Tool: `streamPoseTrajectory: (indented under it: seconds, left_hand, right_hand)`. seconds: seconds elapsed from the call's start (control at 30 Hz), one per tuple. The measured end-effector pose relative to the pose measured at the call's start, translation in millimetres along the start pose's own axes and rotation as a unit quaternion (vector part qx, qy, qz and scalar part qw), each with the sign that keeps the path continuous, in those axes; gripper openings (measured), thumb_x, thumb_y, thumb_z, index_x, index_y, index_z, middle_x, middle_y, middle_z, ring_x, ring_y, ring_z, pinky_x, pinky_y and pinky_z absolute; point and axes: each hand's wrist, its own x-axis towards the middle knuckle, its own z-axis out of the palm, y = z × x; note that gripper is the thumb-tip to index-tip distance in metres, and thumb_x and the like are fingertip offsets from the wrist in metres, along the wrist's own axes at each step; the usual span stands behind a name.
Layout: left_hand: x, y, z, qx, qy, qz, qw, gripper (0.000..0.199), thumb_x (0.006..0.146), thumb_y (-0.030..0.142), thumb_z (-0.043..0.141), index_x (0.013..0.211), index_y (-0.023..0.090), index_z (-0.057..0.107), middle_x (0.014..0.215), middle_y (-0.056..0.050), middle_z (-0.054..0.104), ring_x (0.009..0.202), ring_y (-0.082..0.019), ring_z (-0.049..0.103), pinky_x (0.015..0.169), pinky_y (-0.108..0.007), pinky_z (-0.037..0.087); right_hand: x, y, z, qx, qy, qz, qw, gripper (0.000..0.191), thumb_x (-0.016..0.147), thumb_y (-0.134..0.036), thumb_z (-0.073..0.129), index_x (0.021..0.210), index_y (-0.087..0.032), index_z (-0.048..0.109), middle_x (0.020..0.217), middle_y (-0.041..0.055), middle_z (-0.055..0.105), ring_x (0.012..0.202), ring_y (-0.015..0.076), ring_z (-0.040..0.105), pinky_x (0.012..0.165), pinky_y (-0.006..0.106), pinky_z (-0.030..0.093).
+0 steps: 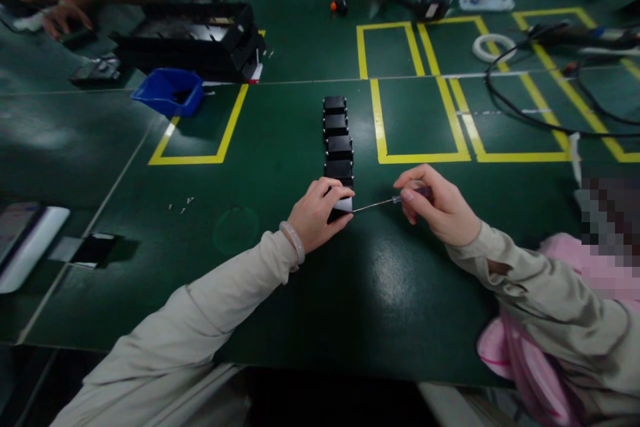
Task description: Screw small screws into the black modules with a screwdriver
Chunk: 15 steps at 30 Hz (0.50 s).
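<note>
My L fingers [320, 213] hold the block [342, 205] at the near end of the row; R fingers [425, 203] grip the driver [413, 195]. Risk: tip slips off the block's edge, due to shallow angle.

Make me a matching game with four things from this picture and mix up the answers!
Things:
1. Screwdriver
2. Open bin
3. Left hand
4. Ring

Matches:
A. At the near end of the row of black blocks
B. White, on the right side of the picture
C. Held in the right hand
D. Blue

Right pairs: 1-C, 2-D, 3-A, 4-B
</note>
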Motion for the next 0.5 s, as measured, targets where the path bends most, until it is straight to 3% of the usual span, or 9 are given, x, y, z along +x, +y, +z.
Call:
streamPoseTrajectory:
  seconds: [0.27, 0.5]
  left_hand:
    - [-0.5, 0.0, -0.2, 0.002, 0.002, 0.006, 1.0, 0.033, 0.085, 0.021, 0.066, 0.116, 0.018, 0.055, 0.115, -0.009, 0.055, 0.107, -0.025, 0.055, 0.093, -0.042, 0.049]
    - [0.7, 0.7, -0.4, 0.003, 0.001, 0.005, 1.0, 0.034, 0.084, 0.02, 0.067, 0.116, 0.018, 0.055, 0.114, -0.009, 0.056, 0.106, -0.024, 0.055, 0.092, -0.041, 0.05]
  right_hand:
    - [0.2, -0.8, 0.3, 0.003, 0.005, 0.018, 1.0, 0.016, 0.097, -0.035, 0.05, 0.093, -0.02, 0.052, 0.053, -0.008, 0.047, 0.039, 0.0072, 0.046, 0.039, 0.022, 0.035]
    - [-1.0, 1.4, 0.3, -0.004, -0.002, -0.01, 1.0, 0.011, 0.098, -0.03, 0.048, 0.103, -0.02, 0.049, 0.056, -0.0081, 0.047, 0.044, 0.0083, 0.048, 0.044, 0.022, 0.039]
